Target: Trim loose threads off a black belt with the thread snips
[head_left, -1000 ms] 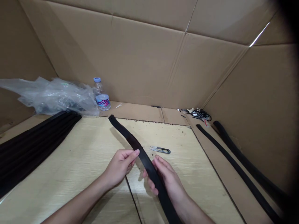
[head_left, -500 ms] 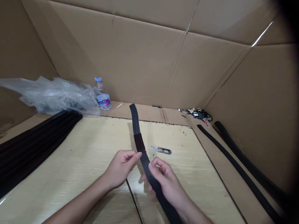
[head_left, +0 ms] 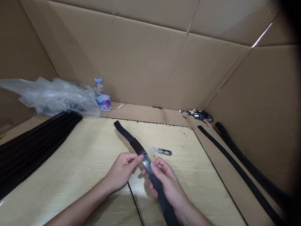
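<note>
A long flat black strip (head_left: 162, 194) runs from the bottom edge up toward the middle of the table, its far end bent to the left with a small hole near the tip. A dark brown band (head_left: 136, 146) is wrapped around it, with a thin dark line of cord at the band's near end. My left hand (head_left: 123, 169) is closed in a pinch beside that spot. From under it a thin black cord (head_left: 134, 199) trails down. My right hand (head_left: 164, 175) grips the strip below the band, thumb on top and fingers beneath. Thread snips (head_left: 162, 151) lie to the right of the band.
A bundle of black strips (head_left: 39, 144) lies at left, beside a crumpled plastic bag (head_left: 58, 97) and a water bottle (head_left: 103, 97). Tangled cords (head_left: 202, 115) sit at the back right. More black strips (head_left: 232, 163) lie along the right. Cardboard walls (head_left: 141, 56) surround the table.
The far end of the strip has swung left and lower, and the strip has turned a little in my right hand. My left hand has barely moved.
</note>
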{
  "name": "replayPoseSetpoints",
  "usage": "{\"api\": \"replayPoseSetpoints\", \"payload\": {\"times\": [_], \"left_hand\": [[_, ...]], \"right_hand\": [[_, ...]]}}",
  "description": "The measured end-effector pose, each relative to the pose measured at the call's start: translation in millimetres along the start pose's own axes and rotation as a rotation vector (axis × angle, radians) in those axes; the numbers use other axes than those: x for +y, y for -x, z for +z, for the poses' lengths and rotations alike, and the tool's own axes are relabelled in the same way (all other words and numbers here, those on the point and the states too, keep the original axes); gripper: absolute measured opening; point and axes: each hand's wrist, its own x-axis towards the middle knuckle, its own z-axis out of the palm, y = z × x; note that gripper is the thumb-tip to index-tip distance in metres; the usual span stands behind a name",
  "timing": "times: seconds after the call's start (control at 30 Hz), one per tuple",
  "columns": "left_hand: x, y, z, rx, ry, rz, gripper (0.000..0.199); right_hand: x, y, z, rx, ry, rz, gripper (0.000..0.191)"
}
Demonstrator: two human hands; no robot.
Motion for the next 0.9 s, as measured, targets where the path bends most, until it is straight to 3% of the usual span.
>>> {"api": "replayPoseSetpoints", "payload": {"times": [0.13, 0.23, 0.5, 0.63, 0.77, 0.9], "left_hand": [[-3, -1, -0.9, 0.015, 0.05, 0.0, 0.047], [-3, -1, -2.0, 0.012, 0.088, 0.012, 0.047], [6, 3, -4.3, -0.032, 0.041, 0.039, 0.044], [0, -1, -2.9, 0.061, -0.028, 0.05, 0.044], [-6, -1, 1.4, 0.038, -0.012, 0.038, 0.042], [-1, 2, 2.5, -0.003, 0.005, 0.04, 0.041]], "right_hand": [[-3, 2, -2, -0.002, -0.024, -0.001, 0.034], [-4, 5, -2, -0.007, 0.026, 0.034, 0.043], [-6, 5, 1, -0.155, 0.043, -0.034, 0.037], [-3, 2, -1, -0.069, -0.04, -0.007, 0.038], [4, 4, -1, 0.04, -0.071, 0.046, 0.049], [7, 8, 1, -0.014, -0.001, 0.023, 0.045]]}}
